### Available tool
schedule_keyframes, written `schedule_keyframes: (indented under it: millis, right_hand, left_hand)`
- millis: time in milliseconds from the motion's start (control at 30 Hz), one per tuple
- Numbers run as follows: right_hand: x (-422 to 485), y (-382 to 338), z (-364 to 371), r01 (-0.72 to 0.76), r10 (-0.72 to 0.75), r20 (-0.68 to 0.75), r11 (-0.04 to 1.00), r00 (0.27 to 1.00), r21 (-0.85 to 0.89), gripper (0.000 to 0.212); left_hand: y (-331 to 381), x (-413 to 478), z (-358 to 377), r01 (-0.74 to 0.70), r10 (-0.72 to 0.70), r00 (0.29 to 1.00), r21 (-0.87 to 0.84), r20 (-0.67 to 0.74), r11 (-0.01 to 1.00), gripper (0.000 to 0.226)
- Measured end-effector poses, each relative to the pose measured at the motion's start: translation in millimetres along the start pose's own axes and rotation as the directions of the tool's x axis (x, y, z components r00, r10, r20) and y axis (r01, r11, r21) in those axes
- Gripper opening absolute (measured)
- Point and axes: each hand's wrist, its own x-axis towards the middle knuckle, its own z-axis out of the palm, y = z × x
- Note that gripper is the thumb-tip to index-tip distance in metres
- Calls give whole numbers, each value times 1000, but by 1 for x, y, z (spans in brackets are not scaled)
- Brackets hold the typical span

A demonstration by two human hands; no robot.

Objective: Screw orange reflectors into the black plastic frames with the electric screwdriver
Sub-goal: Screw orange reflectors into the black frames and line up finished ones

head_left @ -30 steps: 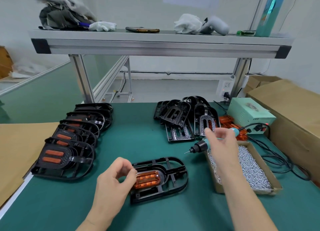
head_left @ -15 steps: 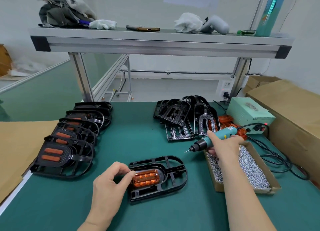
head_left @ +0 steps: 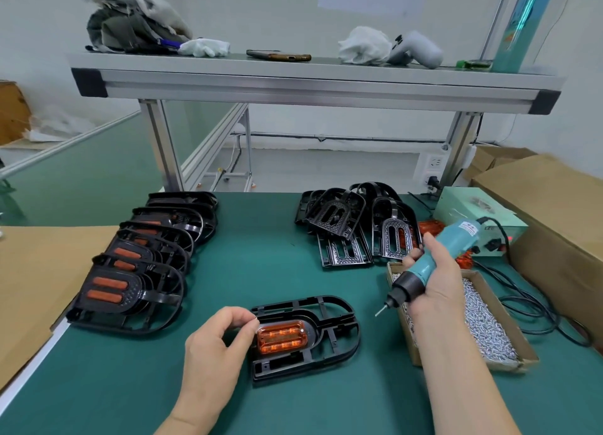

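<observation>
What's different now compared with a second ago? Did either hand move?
The right hand closed its grip round the electric screwdriver and tilted it more upright, bringing its tip down and nearer the black frame. The left hand stayed pinching at the left end of the orange reflector. The frame and the screw box did not move.

Factory assembly bench point(head_left: 261, 238): stacked black frames point(head_left: 137, 271), screw box point(head_left: 489, 330)

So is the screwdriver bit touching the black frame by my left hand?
Apart. The head view shows green mat between the screwdriver bit and the black frame.
</observation>
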Motion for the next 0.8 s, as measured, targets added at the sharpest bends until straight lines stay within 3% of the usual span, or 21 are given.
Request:
schedule_keyframes:
  millis: [133, 267, 467, 600, 800]
  right_hand:
    - [-26, 3, 10, -54, 45, 233, 998, 971, 31, 27]
    - [-52, 15, 26, -95, 92, 330, 995, 939, -8, 20]
    - [-74, 40, 60, -12, 4, 258, 1000, 966, 28, 41]
    - [-75, 62, 71, 37, -37, 163, 999, 986, 8, 21]
    - [-72, 81, 85, 107, -106, 25, 993, 994, -50, 20]
  left_hand:
    - [-1, 0, 1, 4, -4, 1000, -15, 17, 1000, 34]
    - [-5, 2, 1, 2, 0, 999, -37, 32, 999, 29]
    - [-11, 4, -4, 132, -101, 984, -218, 145, 967, 14]
    - [-11, 8, -9, 224, -170, 969, -352, 179, 909, 10]
    - [-8, 7, -10, 251, -185, 963, -410, 196, 877, 11]
